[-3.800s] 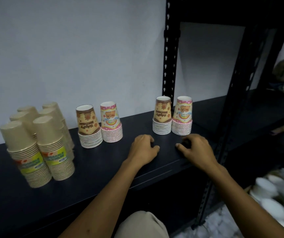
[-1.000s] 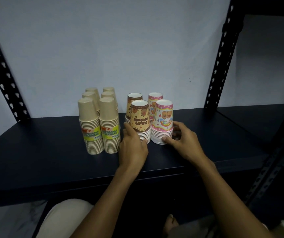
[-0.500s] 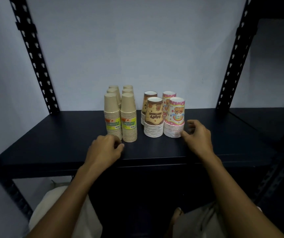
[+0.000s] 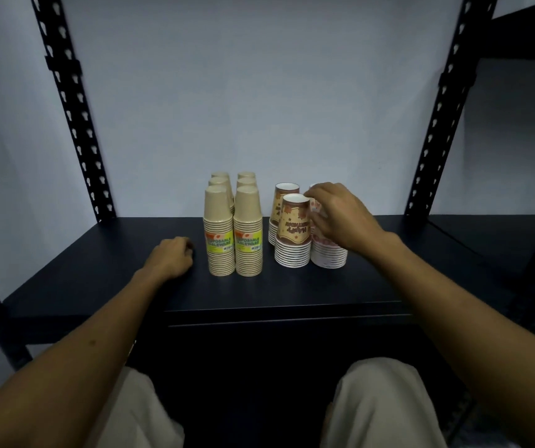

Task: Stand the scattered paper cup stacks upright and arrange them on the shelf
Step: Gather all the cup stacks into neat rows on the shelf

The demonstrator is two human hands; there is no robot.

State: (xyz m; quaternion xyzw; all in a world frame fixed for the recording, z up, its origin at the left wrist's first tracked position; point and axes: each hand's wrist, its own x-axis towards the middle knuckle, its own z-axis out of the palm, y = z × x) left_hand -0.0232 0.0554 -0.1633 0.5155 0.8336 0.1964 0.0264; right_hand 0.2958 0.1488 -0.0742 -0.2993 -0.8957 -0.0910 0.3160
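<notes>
Several tan paper cup stacks (image 4: 233,231) with yellow-green labels stand upside down in two rows on the dark shelf (image 4: 98,263). Right of them stand two brown printed cup stacks (image 4: 293,236), one behind the other, and a pink printed stack (image 4: 329,255). My right hand (image 4: 337,215) lies over the upper part of the front pink stack, fingers wrapped on its top cup. A second pink stack behind it is mostly hidden by the hand. My left hand (image 4: 172,258) rests as a loose fist on the shelf, just left of the tan stacks, holding nothing.
Black perforated uprights rise at the back left (image 4: 72,108) and back right (image 4: 437,108) against a pale wall. Another dark shelf section (image 4: 492,240) continues to the right. My knees in light trousers (image 4: 382,405) are below the shelf's front edge.
My right hand rose from the shelf beside the pink stack and closed over its top. My left hand stayed on the shelf by the tan stacks. The camera view pulled back slightly.
</notes>
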